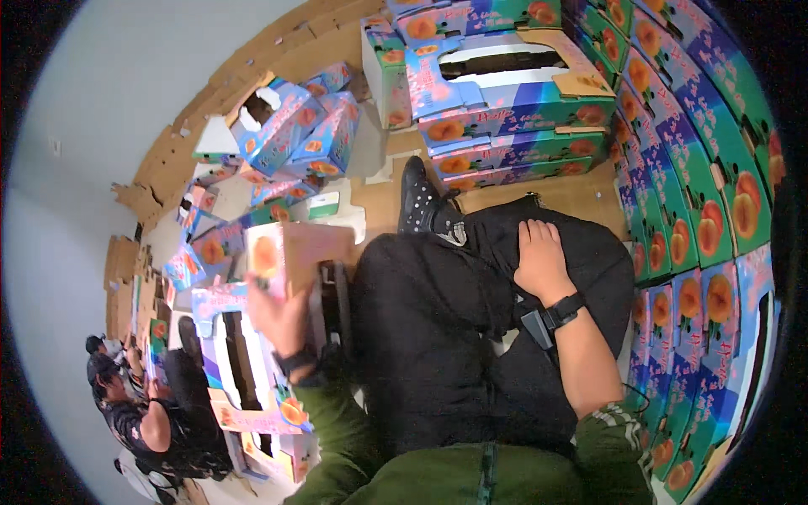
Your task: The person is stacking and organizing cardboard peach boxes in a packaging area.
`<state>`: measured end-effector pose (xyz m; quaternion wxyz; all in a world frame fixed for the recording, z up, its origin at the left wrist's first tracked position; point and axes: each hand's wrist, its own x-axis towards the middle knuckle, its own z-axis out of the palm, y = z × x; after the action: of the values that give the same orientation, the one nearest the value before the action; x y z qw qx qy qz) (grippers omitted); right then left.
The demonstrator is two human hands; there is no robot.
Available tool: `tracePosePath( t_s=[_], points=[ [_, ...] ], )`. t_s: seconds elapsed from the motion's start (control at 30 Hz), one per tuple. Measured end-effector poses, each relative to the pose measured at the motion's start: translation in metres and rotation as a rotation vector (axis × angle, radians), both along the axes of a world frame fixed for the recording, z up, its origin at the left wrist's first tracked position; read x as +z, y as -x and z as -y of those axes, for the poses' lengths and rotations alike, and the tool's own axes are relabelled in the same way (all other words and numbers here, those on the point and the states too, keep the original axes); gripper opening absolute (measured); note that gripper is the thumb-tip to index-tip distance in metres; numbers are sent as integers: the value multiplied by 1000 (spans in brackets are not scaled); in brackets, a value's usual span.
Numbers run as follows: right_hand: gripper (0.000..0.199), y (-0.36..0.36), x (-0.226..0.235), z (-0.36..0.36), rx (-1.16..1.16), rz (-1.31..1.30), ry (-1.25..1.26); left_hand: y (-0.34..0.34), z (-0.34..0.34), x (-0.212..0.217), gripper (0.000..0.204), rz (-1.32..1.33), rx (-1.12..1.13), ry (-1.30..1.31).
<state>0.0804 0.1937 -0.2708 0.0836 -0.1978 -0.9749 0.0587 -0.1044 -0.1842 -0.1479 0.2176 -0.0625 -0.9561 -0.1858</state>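
Left hand (pixel 282 316) gripping the lower edge of a folded cardboard fruit box (pixel 290 252) beside the knee, right hand (pixel 539 261) resting open on the thigh (box judged light, stiff, crushable; best held by edges).

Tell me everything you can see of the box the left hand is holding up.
The box is printed cardboard, its near face pale pink-tan with an orange round fruit picture at the left end and blue-pink print along the edge. It is held up tilted, above a flat open carton with dark slots. The left hand grips its lower edge from below; the fingers' exact hold is blurred. It sits just left of the person's black-trousered knee. Nothing else visibly touches it.
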Motion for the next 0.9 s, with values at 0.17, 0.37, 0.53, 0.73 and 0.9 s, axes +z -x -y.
tracePosePath(
  t_s=[0.17,0.37,0.53,0.73,0.9],
  points=[
    [61,2,6,2,17,-9,15,-37,-6,101,56,-556,-209,-843],
    [61,-5,7,-1,-12,18,27,-38,-2,114,43,-375,-584,-1559],
    [60,0,6,3,8,17,11,-35,-44,59,60,149,-552,-2128],
    [55,2,-28,-9,52,-29,82,-61,-123,-10,57,943,-583,-1865],
    [62,7,-16,3,-8,38,151,-76,-156,-19,61,1461,-608,-2063]
  ],
)
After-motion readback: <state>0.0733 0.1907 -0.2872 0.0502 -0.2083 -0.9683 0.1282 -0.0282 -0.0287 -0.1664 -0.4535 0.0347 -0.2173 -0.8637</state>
